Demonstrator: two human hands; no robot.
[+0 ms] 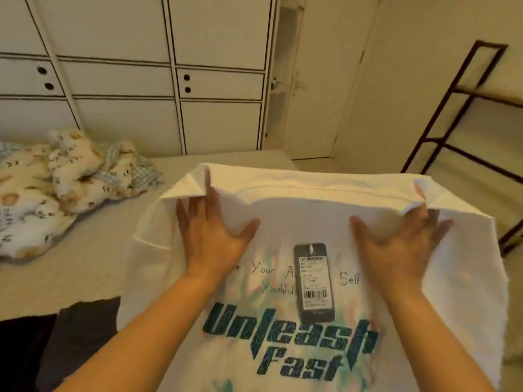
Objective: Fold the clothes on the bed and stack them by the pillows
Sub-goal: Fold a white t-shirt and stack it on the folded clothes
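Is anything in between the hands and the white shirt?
No. The left hand and right hand already hold the white T-shirt at its far fold. A dark hang tag lies on it between them.

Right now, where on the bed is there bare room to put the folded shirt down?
A bare strip of bed lies between the floral bedding on the left and the white T-shirt, reaching the dark clothes in front. Another bare patch runs behind the shirt toward the cabinets. The middle is crowded: both hands, left and right, and a tag.
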